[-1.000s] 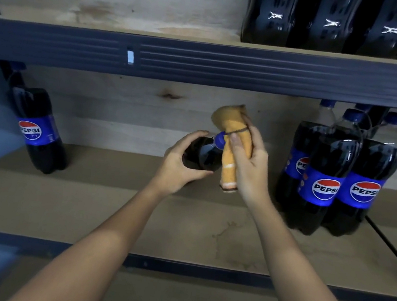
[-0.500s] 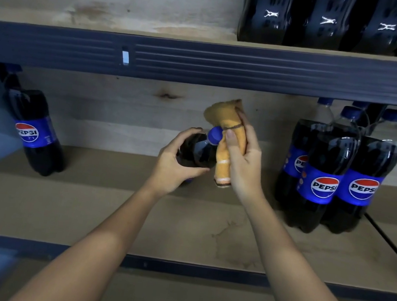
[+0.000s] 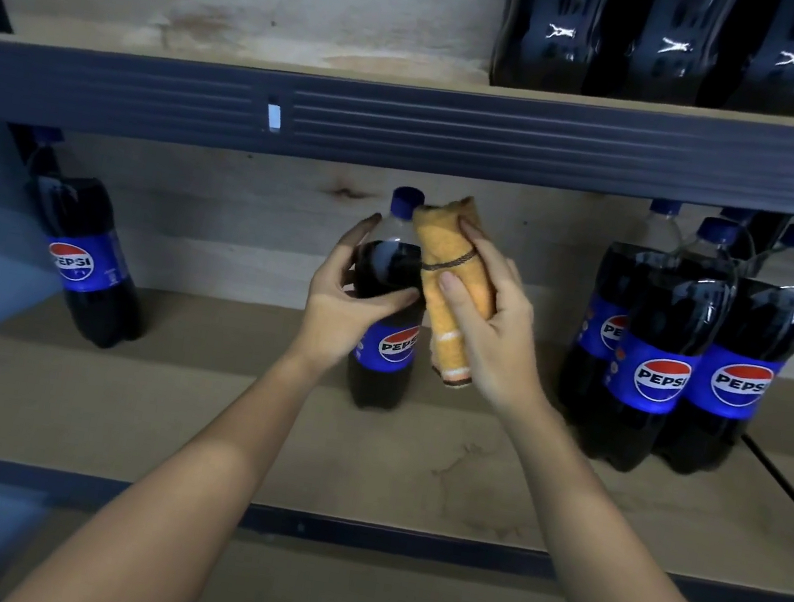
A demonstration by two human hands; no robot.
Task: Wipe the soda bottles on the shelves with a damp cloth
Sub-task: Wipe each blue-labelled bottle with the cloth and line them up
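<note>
A Pepsi bottle (image 3: 384, 351) with a blue cap stands upright on the middle of the wooden shelf (image 3: 158, 419). My left hand (image 3: 342, 307) grips its upper body from the left. My right hand (image 3: 490, 326) holds a rolled orange cloth (image 3: 457, 268) against the bottle's right shoulder and neck. A single Pepsi bottle (image 3: 85, 251) stands at the far left. A cluster of several Pepsi bottles (image 3: 662, 353) stands at the right.
A dark metal shelf beam (image 3: 514, 137) crosses just above the bottle. Several dark bottles (image 3: 685, 44) sit on the upper shelf at the right. A black cable (image 3: 791, 493) runs along the shelf at the right. The shelf's front rail (image 3: 373, 536) lies below my arms.
The bottle was tilted towards me with its cap forward; it now stands upright on the shelf. Both hands kept their hold, and the cloth stays at the bottle's neck.
</note>
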